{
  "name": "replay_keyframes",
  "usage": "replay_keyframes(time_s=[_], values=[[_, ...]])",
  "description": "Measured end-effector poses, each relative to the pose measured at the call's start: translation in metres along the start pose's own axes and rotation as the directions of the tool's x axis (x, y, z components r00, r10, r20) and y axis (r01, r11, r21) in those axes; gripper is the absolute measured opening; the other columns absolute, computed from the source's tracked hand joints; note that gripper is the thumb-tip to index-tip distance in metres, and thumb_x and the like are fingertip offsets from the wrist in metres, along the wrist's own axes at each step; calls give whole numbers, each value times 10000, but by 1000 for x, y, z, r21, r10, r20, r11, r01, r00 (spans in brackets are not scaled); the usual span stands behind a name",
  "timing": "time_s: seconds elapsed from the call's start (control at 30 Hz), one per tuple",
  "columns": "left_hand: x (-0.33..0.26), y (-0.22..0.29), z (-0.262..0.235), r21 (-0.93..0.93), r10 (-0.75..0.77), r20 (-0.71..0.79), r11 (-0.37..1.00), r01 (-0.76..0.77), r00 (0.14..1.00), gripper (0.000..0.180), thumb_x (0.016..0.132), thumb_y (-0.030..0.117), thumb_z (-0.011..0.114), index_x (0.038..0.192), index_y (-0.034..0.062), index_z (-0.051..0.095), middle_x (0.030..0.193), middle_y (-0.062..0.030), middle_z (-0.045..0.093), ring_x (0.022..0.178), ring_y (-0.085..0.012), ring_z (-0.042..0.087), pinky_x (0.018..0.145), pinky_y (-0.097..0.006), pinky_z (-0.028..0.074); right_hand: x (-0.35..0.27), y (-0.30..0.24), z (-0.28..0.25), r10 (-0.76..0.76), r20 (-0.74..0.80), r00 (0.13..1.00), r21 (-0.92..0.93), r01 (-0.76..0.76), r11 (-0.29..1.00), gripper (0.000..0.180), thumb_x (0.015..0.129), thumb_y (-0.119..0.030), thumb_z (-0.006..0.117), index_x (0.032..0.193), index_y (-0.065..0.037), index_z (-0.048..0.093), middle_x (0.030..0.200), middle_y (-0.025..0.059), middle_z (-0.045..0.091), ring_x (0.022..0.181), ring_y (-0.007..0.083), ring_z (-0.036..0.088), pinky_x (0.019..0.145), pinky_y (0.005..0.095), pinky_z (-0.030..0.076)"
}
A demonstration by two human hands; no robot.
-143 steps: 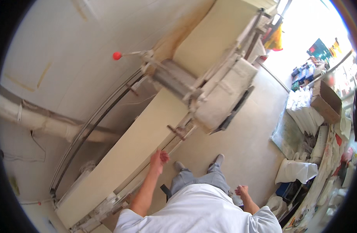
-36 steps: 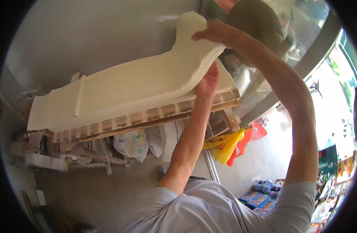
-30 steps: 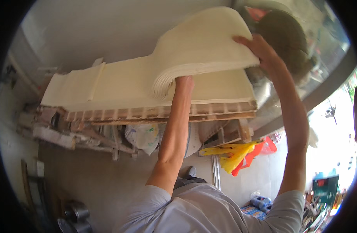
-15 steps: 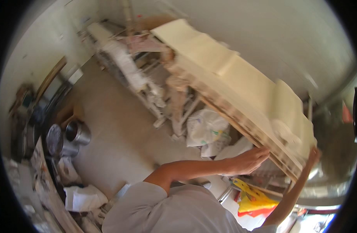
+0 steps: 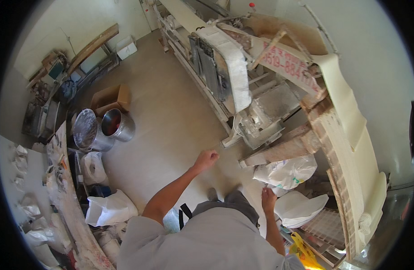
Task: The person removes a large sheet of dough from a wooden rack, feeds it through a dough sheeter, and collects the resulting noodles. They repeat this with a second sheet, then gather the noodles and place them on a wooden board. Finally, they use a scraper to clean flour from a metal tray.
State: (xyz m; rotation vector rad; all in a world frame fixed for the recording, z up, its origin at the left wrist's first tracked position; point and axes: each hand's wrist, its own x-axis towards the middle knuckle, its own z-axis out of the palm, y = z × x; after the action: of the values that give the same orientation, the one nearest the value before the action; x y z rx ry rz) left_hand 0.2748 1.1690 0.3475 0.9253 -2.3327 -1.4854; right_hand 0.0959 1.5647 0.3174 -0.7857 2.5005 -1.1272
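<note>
My left hand [image 5: 206, 159] hangs in the air over the floor, fingers curled into a loose fist, holding nothing. My right hand [image 5: 268, 199] is down at my side near my hip, fingers loosely together, also with nothing in it. A long pale sheet of dough [image 5: 351, 135] lies on a wooden slatted rack [image 5: 337, 175] to my right, out of reach of both hands. The dough rolling machine [image 5: 234, 72] stands ahead of me, a pale belt draped over it.
White plastic bags [image 5: 288, 173] lie under the rack. Two metal pots [image 5: 103, 130] and a cardboard box [image 5: 110, 98] sit on the floor at left. Flour-dusted sacks [image 5: 109, 209] and a messy counter [image 5: 67, 211] line my left side.
Both hands have let go of the folded dough sheet, which now rests on the rack. My arms have dropped and my view has turned toward the machine and the floor.
</note>
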Motion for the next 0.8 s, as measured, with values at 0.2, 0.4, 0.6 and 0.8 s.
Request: replay_keyframes(time_s=[0.2, 0.4, 0.6, 0.8], values=[[39, -159, -87, -512, -425, 18, 774, 373, 905, 231, 994, 241, 649, 885, 40, 683, 672, -40, 621, 547, -126, 558, 502, -298, 438, 187, -111, 104, -183, 263, 947, 194, 134, 972, 211, 1004, -210, 597, 944, -34, 695, 746, 167, 687, 675, 308, 698, 631, 398, 529], [-111, -301, -177, -878, -956, -120, 228, 420, 268, 197, 931, 193, 718, 1081, 75, 672, 867, -87, 673, 722, -207, 661, 602, -341, 594, 311, -155, 227, -324, 490, 810, 211, 251, 945, 224, 989, -241, 606, 920, -51, 701, 753, 141, 698, 640, 268, 697, 629, 367, 537], [-204, -263, -202, -986, -994, -99, 92, 141, -41, 259, 945, 159, 656, 754, 166, 482, 628, 6, 472, 549, -150, 504, 485, -320, 473, 366, -117, 309, -52, 854, 517, -127, 304, 944, 221, 907, -235, 628, 884, -53, 752, 741, 80, 742, 627, 215, 715, 628, 362, 589], [-124, -255, -248, 121, -661, -357, 668, 734, 660, 215, 894, 101, 691, 758, 147, 532, 668, -40, 549, 581, -250, 560, 501, -408, 474, 396, -97, 363, 364, 780, 510, -173, -383, 907, 205, 920, -236, 638, 932, -73, 762, 737, 83, 746, 617, 175, 713, 537, 343, 593]])
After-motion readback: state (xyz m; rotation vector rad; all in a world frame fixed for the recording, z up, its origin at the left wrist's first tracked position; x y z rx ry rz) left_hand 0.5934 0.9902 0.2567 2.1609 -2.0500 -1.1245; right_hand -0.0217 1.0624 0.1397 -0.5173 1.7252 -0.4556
